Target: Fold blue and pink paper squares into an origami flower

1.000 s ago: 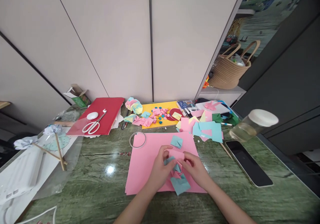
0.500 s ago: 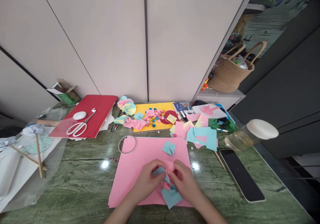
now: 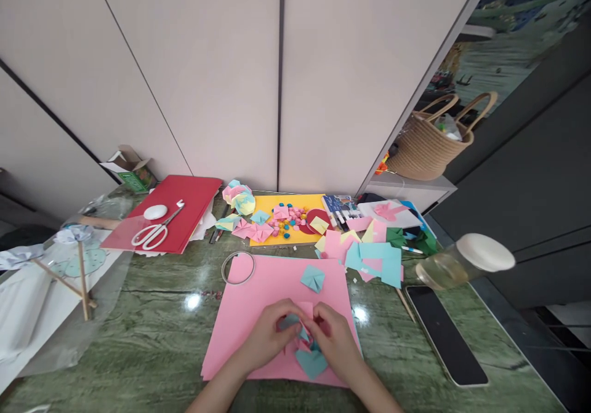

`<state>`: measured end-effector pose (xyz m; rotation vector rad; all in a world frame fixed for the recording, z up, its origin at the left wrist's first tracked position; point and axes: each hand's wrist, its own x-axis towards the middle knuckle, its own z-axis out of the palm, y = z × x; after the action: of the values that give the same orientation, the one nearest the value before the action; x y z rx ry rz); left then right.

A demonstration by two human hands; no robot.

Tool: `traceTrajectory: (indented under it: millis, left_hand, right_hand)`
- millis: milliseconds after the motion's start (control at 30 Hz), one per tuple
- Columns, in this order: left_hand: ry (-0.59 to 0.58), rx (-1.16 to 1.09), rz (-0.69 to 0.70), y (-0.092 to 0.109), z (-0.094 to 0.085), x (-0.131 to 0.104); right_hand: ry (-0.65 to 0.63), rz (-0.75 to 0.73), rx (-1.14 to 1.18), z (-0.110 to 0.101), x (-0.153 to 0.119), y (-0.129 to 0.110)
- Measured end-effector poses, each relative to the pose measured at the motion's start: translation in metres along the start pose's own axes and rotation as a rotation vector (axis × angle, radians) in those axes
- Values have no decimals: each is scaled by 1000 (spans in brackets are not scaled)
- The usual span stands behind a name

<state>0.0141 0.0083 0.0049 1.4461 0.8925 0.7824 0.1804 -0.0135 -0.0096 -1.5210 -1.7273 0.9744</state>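
My left hand point(image 3: 270, 333) and my right hand point(image 3: 333, 339) meet over a stack of pink paper sheets point(image 3: 244, 320). Both pinch a folded paper piece point(image 3: 305, 332) in pink and light blue, each from its own side. Its blue lower part point(image 3: 311, 364) hangs below the fingers, and the rest is partly hidden by them. Above the hands on the pink sheet lies a small folded blue paper square point(image 3: 313, 278). A thin metal ring point(image 3: 238, 268) rests over the sheet's upper left corner.
Scissors point(image 3: 157, 228) lie on a red folder point(image 3: 184, 204) at left. A yellow sheet point(image 3: 258, 204) bears small colourful balls and folded papers. Paper scraps point(image 3: 373, 259), a phone point(image 3: 446, 336) and a lidded jar point(image 3: 443, 266) are at right. A woven basket point(image 3: 422, 145) stands behind.
The view has shifted slightly, so the surroundings appear a little lower and further right. My hands remain on the folded paper, its blue lower part now turned slightly and nearer the left.
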Motion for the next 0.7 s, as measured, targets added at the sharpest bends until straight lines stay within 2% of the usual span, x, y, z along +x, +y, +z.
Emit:
traceTrajectory:
  millis: [167, 300, 400, 500, 700]
  left_hand:
    - [0, 67, 14, 4, 2, -4]
    - [-13, 165, 67, 9, 0, -9]
    - [-66, 237, 112, 12, -4, -11]
    - [-95, 257, 135, 14, -7, -12]
    - [-157, 191, 137, 15, -8, -14]
  right_hand:
    - [10, 4, 26, 2, -6, -4]
    - [19, -47, 57, 2, -10, -8]
    - [-65, -65, 133, 2, -10, -6]
    - [-110, -83, 159, 2, -10, -4]
    - [-110, -135, 157, 4, -9, -3]
